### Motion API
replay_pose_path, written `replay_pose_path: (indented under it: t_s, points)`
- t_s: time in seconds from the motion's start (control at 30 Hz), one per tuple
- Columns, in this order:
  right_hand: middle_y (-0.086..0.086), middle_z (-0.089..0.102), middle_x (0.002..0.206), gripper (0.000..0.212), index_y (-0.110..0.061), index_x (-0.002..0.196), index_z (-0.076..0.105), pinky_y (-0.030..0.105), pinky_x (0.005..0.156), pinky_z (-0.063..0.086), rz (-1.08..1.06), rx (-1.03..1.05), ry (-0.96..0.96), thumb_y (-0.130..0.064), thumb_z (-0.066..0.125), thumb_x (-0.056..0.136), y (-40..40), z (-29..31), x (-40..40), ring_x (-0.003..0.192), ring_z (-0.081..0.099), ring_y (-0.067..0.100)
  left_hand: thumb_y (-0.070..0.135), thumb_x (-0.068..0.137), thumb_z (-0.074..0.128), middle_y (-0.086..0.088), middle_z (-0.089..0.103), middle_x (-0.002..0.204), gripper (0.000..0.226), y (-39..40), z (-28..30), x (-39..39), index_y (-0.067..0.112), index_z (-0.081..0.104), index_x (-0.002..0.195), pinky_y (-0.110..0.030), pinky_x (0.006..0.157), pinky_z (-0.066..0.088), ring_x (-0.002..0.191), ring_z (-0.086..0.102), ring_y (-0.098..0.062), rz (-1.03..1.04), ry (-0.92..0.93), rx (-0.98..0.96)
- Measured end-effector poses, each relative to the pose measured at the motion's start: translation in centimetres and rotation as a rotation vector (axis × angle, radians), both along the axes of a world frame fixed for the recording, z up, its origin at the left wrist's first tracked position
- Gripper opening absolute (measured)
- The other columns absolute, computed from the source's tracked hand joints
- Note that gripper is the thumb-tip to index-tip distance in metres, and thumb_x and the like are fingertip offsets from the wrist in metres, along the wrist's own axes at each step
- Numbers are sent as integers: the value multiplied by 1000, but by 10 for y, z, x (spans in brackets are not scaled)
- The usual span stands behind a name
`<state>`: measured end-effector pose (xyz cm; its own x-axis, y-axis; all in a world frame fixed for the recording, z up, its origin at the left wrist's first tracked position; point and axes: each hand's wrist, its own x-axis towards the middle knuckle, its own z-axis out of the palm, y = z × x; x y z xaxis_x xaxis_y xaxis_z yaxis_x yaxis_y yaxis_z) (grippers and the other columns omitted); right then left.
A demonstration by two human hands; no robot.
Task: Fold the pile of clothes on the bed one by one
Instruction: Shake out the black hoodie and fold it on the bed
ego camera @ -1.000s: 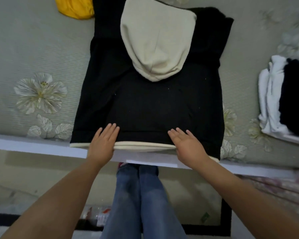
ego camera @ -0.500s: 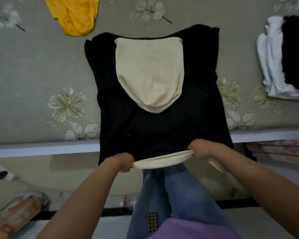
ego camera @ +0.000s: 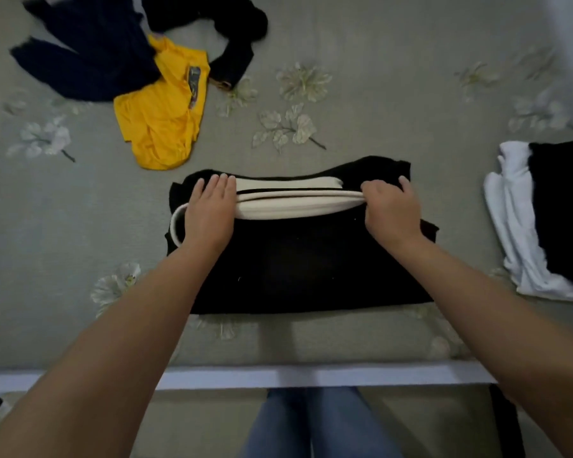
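Black hoodie (ego camera: 298, 266) lies folded on the bed (ego camera: 377, 94) near its front edge — left hand (ego camera: 209, 213) flat on it with straight fingers, right hand (ego camera: 391, 209) pinching the cream hem. Around it: a yellow shirt (ego camera: 161, 114) and dark clothes (ego camera: 90, 51) beyond, well apart, and a folded stack (ego camera: 543, 219) at the right.

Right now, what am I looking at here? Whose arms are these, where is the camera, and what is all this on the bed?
There is no machine: a person wears a camera on the head, looking down at their own arms. On the bed lies a black hoodie with a cream hem. The left hand lies on it with fingers straight; the right hand pinches the hem. Farther off lie a yellow shirt and dark clothes; a folded stack sits at the right.
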<state>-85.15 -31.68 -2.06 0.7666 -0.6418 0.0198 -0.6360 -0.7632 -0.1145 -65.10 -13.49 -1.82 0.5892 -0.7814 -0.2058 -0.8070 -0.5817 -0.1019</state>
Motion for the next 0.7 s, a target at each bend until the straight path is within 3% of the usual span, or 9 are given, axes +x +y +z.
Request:
replay_pose_path:
  t_s: [0.17, 0.23, 0.3, 0.33, 0.43, 0.47, 0.53, 0.63, 0.7]
  points:
    - [23, 64, 108, 20, 4, 90, 64, 68, 97, 27, 99, -187, 59, 7, 60, 71, -49, -31, 45, 100, 61, 36, 4, 92, 35, -14, 27, 149, 53, -43, -31, 42, 3, 20, 143, -37, 114, 2, 140, 18, -24, 44, 1, -4]
    - [22, 35, 144, 40, 0, 123, 50, 68, 104, 9, 35, -151, 246, -2, 54, 83, -64, -45, 63, 133, 34, 35, 0, 91, 36, -19, 23, 150, 57, -51, -47, 57, 6, 19, 144, -39, 114, -2, 141, 15, -29, 83, -8, -105]
    - [16, -1, 155, 58, -8, 144, 19, 63, 104, -7, 12, -141, 373, -13, 45, 92, -70, -66, 72, 142, 2, 35, -6, 86, 40, -25, 19, 149, 62, -56, -64, 61, 5, 21, 144, -44, 113, -1, 141, 13, -35, 89, -21, -228]
    - [16, 0, 155, 62, -8, 145, 16, 63, 104, -5, 76, -163, 428, -17, 46, 92, -66, -71, 72, 142, 3, 35, -8, 84, 44, -27, 22, 147, 62, -56, -71, 55, 2, 25, 142, -46, 113, 2, 139, 16, -38, 63, -1, -268]
    - [15, 42, 141, 58, -7, 129, 51, 64, 97, 29, 166, -190, 322, -31, 67, 78, -42, -84, 57, 130, 41, 32, -1, 82, 58, -28, 35, 141, 56, -52, -93, 21, -6, 37, 134, -47, 108, 12, 133, 28, -42, -29, 130, -302]
    - [15, 47, 137, 57, -8, 124, 56, 65, 94, 32, 159, -130, 279, -33, 70, 75, -36, -89, 51, 126, 46, 33, 5, 84, 60, -26, 34, 142, 56, -50, -100, 11, -6, 38, 134, -45, 108, 11, 134, 27, -40, -34, 193, -276]
    - [15, 38, 144, 56, -13, 130, 51, 65, 101, 22, 150, 25, 290, -37, 64, 81, -30, -103, 41, 133, 36, 34, 19, 89, 56, -18, 25, 149, 58, -41, -115, -2, 2, 34, 139, -41, 112, 3, 140, 15, -32, 9, 314, -192]
    - [4, 5, 156, 53, -32, 143, 23, 59, 108, -9, 124, 174, 359, -46, 37, 94, -56, -126, 37, 144, 1, 27, 38, 90, 50, -6, 10, 155, 61, -20, -137, 9, 19, 27, 144, -47, 112, -4, 143, -1, -26, 250, 340, -105]
    - [1, 5, 156, 51, -38, 142, 22, 56, 108, -12, 185, 152, 356, -46, 37, 94, -89, -138, 37, 144, 0, 27, 47, 88, 48, -4, 3, 156, 64, -10, -147, 25, 30, 22, 144, -53, 111, -6, 142, -7, -28, 382, 323, -63]
